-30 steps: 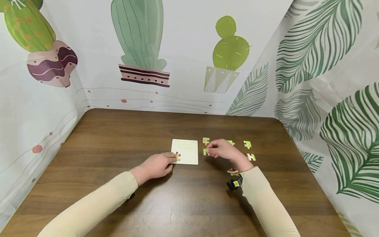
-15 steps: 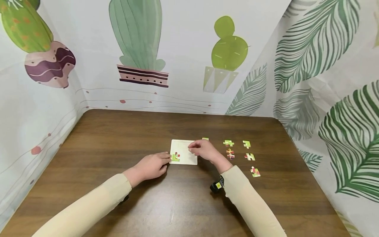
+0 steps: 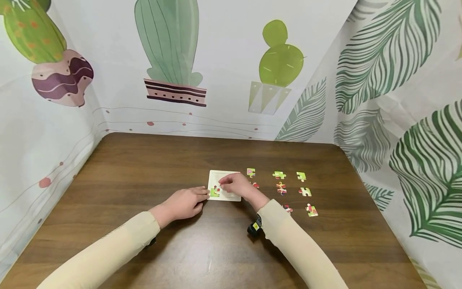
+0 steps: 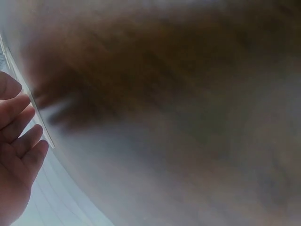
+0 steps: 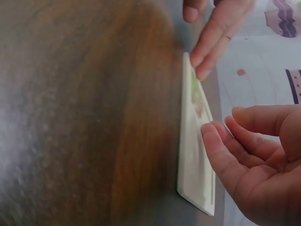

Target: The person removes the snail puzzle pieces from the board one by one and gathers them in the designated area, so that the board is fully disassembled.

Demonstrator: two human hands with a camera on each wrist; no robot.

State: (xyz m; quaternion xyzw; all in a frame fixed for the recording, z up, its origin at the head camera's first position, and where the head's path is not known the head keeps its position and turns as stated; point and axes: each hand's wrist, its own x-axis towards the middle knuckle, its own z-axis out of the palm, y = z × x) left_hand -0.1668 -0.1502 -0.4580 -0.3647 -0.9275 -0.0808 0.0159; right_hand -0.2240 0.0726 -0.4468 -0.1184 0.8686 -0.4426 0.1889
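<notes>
A white square puzzle board (image 3: 215, 178) lies on the table, with one green and red jigsaw piece (image 3: 214, 192) in its near left corner. My left hand (image 3: 185, 202) rests beside it, fingertips at the board's left edge; its fingers look loosely extended in the left wrist view. Over the right part of the board hovers my right hand (image 3: 236, 186). In the right wrist view, the right hand's thumb and fingers (image 5: 214, 141) are bent with a gap between them, and no piece shows there. The left hand's fingertips reach the board's far end in that view.
Several loose jigsaw pieces lie right of the board in rough rows, among them a green piece (image 3: 279, 175), a red and yellow piece (image 3: 281, 188) and a piece near the front (image 3: 312, 210). The right forearm partly covers another piece (image 3: 287, 208). A printed cloth (image 3: 231, 72) hangs behind the table.
My right hand has moved left from the loose pieces to over the board, uncovering several of them. My left hand has shifted slightly left, baring the piece in the board's corner.
</notes>
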